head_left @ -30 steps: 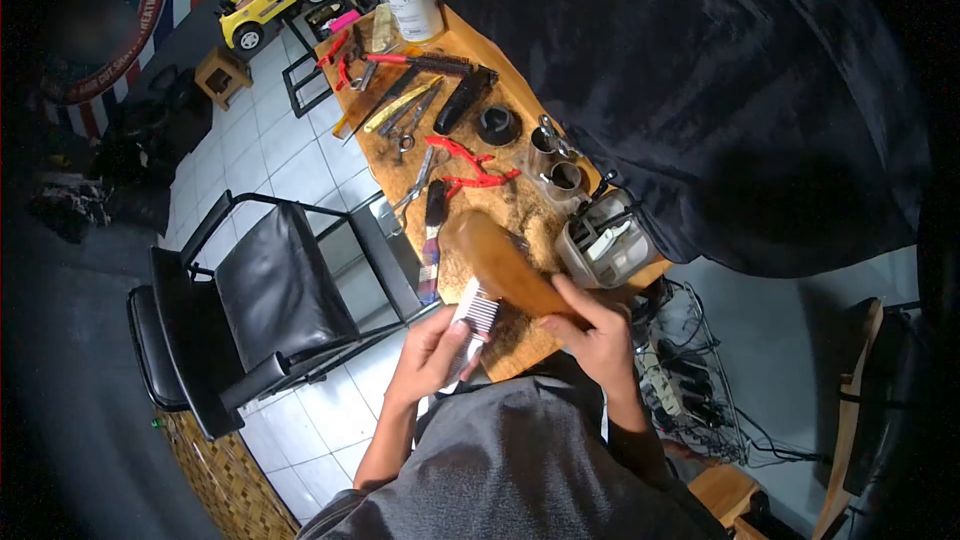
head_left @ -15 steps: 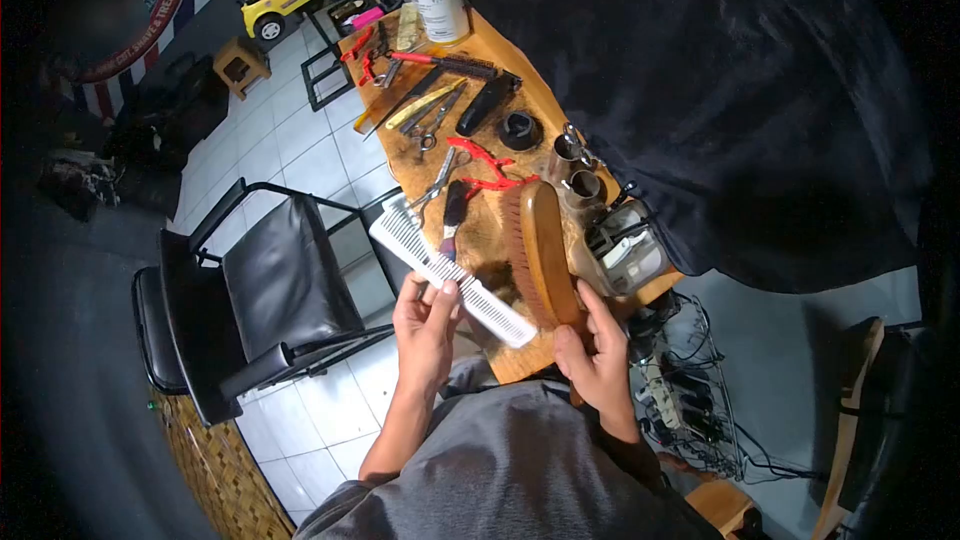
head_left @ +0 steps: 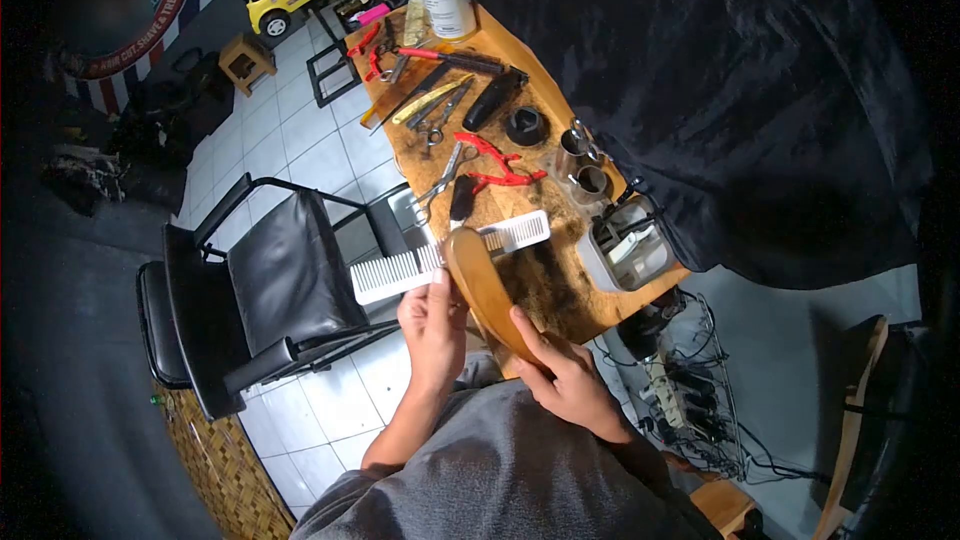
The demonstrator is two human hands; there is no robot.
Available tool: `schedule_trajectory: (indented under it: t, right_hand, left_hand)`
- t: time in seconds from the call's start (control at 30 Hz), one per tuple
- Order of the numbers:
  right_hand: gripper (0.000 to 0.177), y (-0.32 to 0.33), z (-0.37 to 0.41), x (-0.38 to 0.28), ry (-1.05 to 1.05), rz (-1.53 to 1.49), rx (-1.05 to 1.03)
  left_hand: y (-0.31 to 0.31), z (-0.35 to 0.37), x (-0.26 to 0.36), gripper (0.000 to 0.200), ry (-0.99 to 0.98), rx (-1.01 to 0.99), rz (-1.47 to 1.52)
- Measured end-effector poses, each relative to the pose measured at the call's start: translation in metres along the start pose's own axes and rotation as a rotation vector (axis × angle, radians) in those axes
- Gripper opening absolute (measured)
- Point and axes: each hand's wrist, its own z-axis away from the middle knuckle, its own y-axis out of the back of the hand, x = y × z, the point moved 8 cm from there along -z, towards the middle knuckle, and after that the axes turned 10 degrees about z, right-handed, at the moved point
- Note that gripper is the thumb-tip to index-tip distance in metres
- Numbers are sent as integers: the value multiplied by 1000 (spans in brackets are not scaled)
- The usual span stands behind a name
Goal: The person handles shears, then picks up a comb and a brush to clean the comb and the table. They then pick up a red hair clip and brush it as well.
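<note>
My left hand (head_left: 436,325) pinches a white comb (head_left: 392,276) near its middle, teeth facing up and away. In my right hand (head_left: 566,380) is a wooden brush (head_left: 484,292), gripped by its lower end. The brush's smooth back faces me and crosses in front of the comb; its bristles are hidden. Whether brush and comb touch cannot be made out. Just beyond them on the wooden table (head_left: 600,317) lie a small dark-bristled brush (head_left: 462,198), scissors (head_left: 446,180) and red clips (head_left: 505,176).
Metal cups (head_left: 590,181) and a clear plastic tub (head_left: 630,258) stand along the table's right side. Farther back are a black clipper (head_left: 493,101), a round black container (head_left: 526,126) and a white can (head_left: 447,4). A black chair (head_left: 285,270) is at the left.
The brush has moved left and now lies across the comb, its back turned toward me. The comb has swung to a flatter angle, right end up. My right hand has shifted left.
</note>
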Motion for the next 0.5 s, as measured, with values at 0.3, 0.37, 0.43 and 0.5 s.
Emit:
schedule_trajectory:
  t: [0.3, 0.37, 0.43, 0.5]
  right_hand:
    - [56, 25, -24, -2, -34, 14, 248]
    - [54, 30, -27, 0, 45, -24, 364]
    - [53, 31, -28, -6, -3, -68, 286]
    - [52, 27, -21, -9, -83, -95, 94]
  left_hand:
    - [-38, 29, 6, 20, -104, -64, -523]
    - [-19, 28, -4, 20, -11, 21, -502]
    - [-3, 24, -5, 20, 35, 138, -452]
    - [9, 12, -1, 16, -63, 167, -293]
